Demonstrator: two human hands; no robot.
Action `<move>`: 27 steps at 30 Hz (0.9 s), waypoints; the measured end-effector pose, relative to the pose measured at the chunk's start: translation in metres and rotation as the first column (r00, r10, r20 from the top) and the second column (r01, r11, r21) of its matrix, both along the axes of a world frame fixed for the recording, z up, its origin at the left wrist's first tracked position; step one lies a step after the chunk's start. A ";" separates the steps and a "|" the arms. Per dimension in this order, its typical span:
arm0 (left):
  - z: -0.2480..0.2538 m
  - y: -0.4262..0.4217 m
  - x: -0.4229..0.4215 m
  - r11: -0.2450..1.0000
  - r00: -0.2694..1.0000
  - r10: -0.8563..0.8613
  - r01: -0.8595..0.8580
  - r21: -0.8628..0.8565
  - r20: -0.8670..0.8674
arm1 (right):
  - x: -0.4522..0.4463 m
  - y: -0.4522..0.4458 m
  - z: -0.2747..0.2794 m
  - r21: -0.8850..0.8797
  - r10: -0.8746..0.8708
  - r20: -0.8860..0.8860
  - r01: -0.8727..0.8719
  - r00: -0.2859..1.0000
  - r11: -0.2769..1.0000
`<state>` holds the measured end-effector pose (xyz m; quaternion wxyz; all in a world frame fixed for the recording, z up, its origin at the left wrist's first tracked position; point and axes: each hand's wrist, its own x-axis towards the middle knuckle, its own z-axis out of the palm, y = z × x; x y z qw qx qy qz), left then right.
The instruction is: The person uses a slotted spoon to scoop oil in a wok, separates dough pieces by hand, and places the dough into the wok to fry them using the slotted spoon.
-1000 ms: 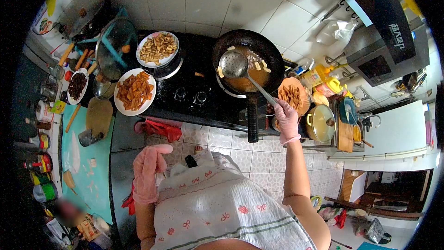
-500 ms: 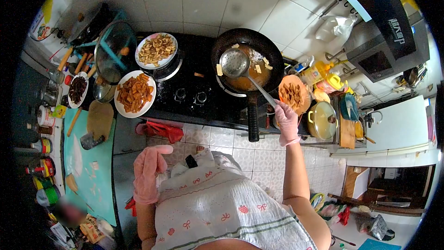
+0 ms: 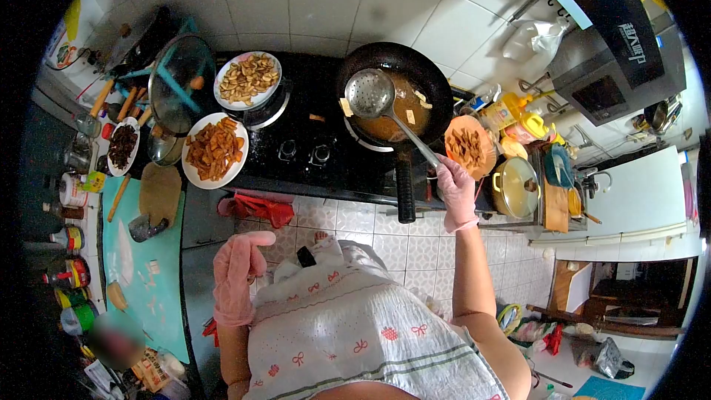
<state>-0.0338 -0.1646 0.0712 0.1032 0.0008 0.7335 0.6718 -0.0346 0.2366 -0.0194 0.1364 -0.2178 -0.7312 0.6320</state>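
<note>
My right hand (image 3: 455,194), in a pink see-through glove, is closed around the handle of a perforated skimmer (image 3: 370,94). The skimmer's bowl is over the left half of a black wok (image 3: 429,59) on the stove. Brown oil (image 3: 381,130) lies in the wok, with a few pale pieces (image 3: 410,115) in it. One pale slice (image 3: 345,107) is at the wok's left side, by the skimmer's edge. My left hand (image 3: 241,278), gloved too, hovers in front of the counter by my apron (image 3: 326,326). It holds nothing, its index finger stretched out and the others bent.
Left of the wok stand a plate of browned slices (image 3: 248,80) and a plate of orange-brown pieces (image 3: 215,150). Right of it are an orange bowl of fried strips (image 3: 469,146), a lidded pot (image 3: 516,187) and oil bottles (image 3: 507,111). The wok's handle (image 3: 405,191) juts over the counter edge.
The skimmer's bowl has shifted slightly left and up in the wok. The pale pieces lie differently in the oil. My left hand stays nearly where it was.
</note>
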 end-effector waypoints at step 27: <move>0.000 -0.001 -0.004 0.999 1.000 -0.026 0.026 -0.035 0.006 | 0.001 -0.002 -0.021 0.158 -0.020 0.033 0.015 0.999 0.987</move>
